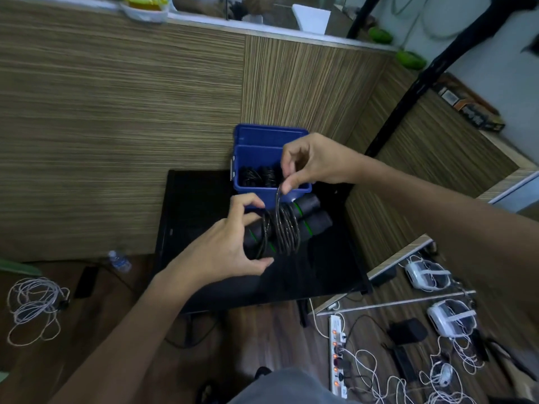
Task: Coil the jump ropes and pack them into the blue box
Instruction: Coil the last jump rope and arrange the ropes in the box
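Left hand (226,246) grips paired handles (303,215); right hand (313,161) pinches springy, limp cord (284,228) just below fingertips; likely unwinds unless held at wraps.

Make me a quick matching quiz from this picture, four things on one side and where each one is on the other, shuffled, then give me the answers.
Things:
1. blue box
2. jump rope handles
3. water bottle
4. power strip

Places:
A. lying on the floor, far left of the table
B. on the floor at lower right, switches lit
C. at the back of the black table, coiled ropes inside
D. held in the left hand, cord wound round them

Pairs: 1-C, 2-D, 3-A, 4-B
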